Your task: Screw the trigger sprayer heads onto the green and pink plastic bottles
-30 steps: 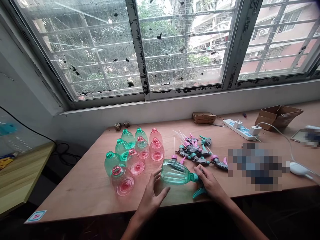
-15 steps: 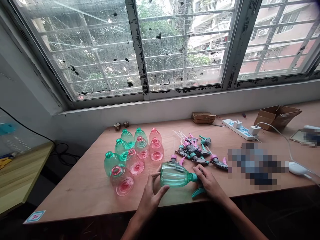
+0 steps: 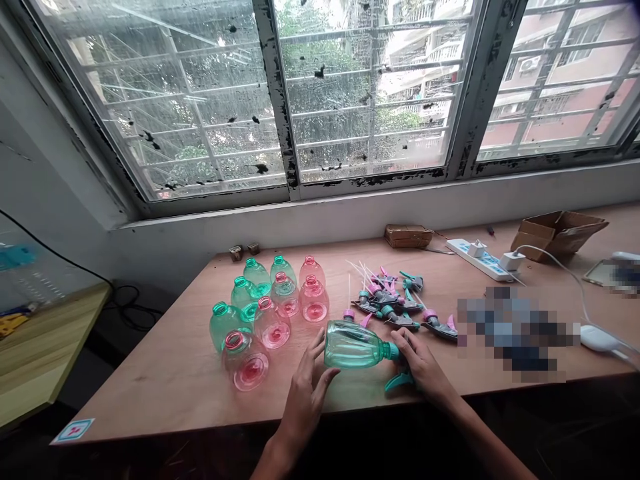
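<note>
A clear green spray bottle (image 3: pixel 354 347) lies sideways in the air above the table's front edge, its neck pointing right. My left hand (image 3: pixel 306 380) cups the base loosely, thumb low and fingers behind. At the neck, my right hand (image 3: pixel 420 367) grips the teal collar of the spray head; its teal trigger (image 3: pixel 399 382) hangs below and my fingers hide most of the head. Behind the bottle lies a pile of grey trigger spray heads (image 3: pixel 393 307) with pink or teal parts and white tubes. Several open green bottles (image 3: pixel 227 327) and pink bottles (image 3: pixel 250 370) stand to the left.
A power strip (image 3: pixel 480 259) with plugs and an open cardboard box (image 3: pixel 557 237) sit at the back right of the wooden table (image 3: pixel 165 387). A white cable runs to a white device (image 3: pixel 597 338). A small brown box (image 3: pixel 409 236) is near the wall.
The spray bottle has shifted slightly up and right with my hands. My left-hand fingers have loosened around its base, while my right hand keeps its grip at the collar.
</note>
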Demonstrator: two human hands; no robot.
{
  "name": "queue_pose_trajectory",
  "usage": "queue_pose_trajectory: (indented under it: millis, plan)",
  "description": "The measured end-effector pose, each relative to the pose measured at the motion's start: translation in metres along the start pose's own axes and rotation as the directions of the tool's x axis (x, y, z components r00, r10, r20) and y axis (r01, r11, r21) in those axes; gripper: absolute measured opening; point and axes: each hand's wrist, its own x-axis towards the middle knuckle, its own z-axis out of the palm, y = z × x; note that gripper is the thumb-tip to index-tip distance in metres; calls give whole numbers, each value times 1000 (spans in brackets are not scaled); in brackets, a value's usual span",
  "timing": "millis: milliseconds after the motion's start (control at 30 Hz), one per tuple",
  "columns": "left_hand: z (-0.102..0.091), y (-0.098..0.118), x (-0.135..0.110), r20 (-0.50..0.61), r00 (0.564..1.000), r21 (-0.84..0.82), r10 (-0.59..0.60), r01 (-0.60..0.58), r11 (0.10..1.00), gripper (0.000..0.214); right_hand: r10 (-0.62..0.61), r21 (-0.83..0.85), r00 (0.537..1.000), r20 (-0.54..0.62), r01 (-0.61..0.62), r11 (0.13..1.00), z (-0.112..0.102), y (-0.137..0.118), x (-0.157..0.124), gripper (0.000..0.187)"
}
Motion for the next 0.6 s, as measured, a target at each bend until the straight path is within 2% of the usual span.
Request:
queue_pose_trajectory:
  millis: [200, 367, 600]
  plan:
    - [1, 0, -2, 22, 1000, 58, 21, -22, 998, 54, -1, -8, 1000, -24, 1, 1000, -1, 2, 2, 37]
    - [-1, 3, 1, -20, 999, 83, 33, -31, 996, 40, -27, -56, 1000, -9, 27, 998, -1, -1, 1, 38]
    - [0, 0, -1, -33, 999, 69, 25, -23, 997, 53, -33, -82, 999, -11, 32, 996, -1, 2, 1, 39]
